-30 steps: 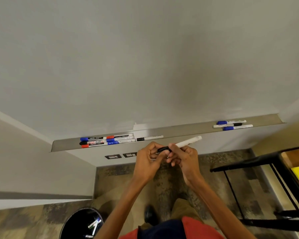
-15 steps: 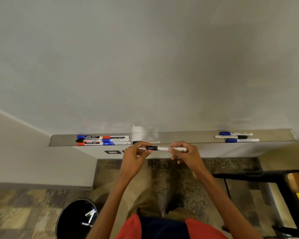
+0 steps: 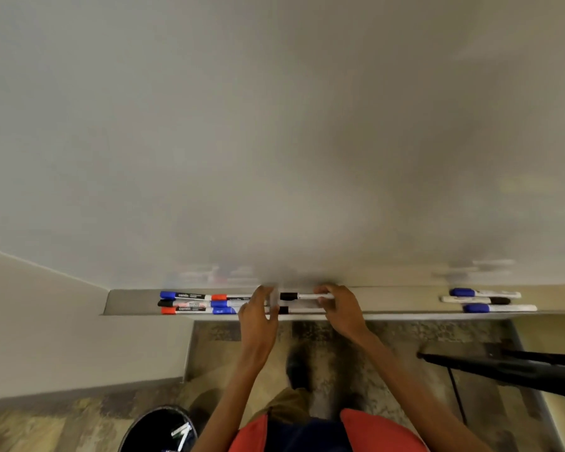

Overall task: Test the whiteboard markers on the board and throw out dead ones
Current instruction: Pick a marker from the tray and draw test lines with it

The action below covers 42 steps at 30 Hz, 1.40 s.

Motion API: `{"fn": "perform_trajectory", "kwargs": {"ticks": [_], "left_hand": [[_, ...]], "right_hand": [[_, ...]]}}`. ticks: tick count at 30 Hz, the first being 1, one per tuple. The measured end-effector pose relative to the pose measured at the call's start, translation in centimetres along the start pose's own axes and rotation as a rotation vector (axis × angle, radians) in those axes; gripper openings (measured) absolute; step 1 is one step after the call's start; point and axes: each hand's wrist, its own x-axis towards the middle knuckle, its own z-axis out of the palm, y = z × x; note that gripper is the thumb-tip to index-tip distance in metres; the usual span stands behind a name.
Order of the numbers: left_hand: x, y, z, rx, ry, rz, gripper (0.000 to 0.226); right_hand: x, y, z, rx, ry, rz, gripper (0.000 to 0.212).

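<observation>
**Head view: capped black marker held low over the tray**

Right hand point(image 3: 341, 309) curled round the white barrel of a black-capped marker point(image 3: 302, 296), pinched between thumb and fingers, cap toward 9 o'clock. Left hand point(image 3: 258, 313) just at 9 o'clock of the cap, smeared by motion; fingers seemingly loose, hold on anything not decidable. Marker level and lengthwise over the tray point(image 3: 131, 301) along the 6 o'clock edge of the whiteboard point(image 3: 274, 125); resting on the tray or just above it, not resolvable. Second black marker point(image 3: 287, 310) flat on the tray just at 6 o'clock of the held one, close to the front lip.

Step judged: setting down or taking up, cap on. For a clean test: pull the cap straight toward 9 o'clock with the left hand, keep the barrel parallel to the lip, lift clear before turning the tip to the board. Risk: a nudge to the lying marker, then a roll off the lip.

Room: marker cluster point(image 3: 193, 303) at 9 o'clock, packed side by side; three more markers point(image 3: 486, 300) well apart at 3 o'clock; bare tray between. Open board at 12 o'clock. Bin point(image 3: 157, 432) on the floor at 7 o'clock, discarded markers point(image 3: 181, 433) inside, on the left arm's side. Black furniture frame point(image 3: 503, 367) at 4 o'clock, to be minded on any sidestep.
</observation>
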Motion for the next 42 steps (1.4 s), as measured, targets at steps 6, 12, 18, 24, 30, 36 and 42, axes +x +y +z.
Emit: {"fn": "perform_trajectory", "kwargs": {"ticks": [6,12,18,24,30,36,42], "left_hand": [[0.7,-3.3,-0.2,0.239,-0.238,-0.029,0.052],[1.0,-4.6,-0.3,0.402,-0.337,0.042,0.052],[1.4,-4.3,-0.3,0.355,-0.309,0.077,0.048],[1.5,-3.0,0.2,0.264,-0.267,0.132,0.044],[1.0,-0.6,3.0,0.223,-0.272,0.229,0.037],[-0.1,3.5,7.1,0.159,-0.27,0.281,0.031],[-1.1,8.4,12.8,0.191,-0.435,0.345,0.036]], "right_hand": [[0.9,1.0,1.9,-0.107,-0.043,-0.015,0.021],[0.5,1.0,3.4,-0.243,-0.058,-0.026,0.025],[-0.4,0.8,3.4,-0.241,-0.016,-0.053,0.033],[-1.3,1.4,2.4,-0.21,0.057,-0.066,0.036],[-2.1,2.4,-0.8,-0.164,0.168,-0.045,0.034],[-3.4,5.0,-6.3,-0.122,0.247,0.043,0.032],[-5.7,9.3,-12.8,-0.152,0.336,0.091,0.023]]}}
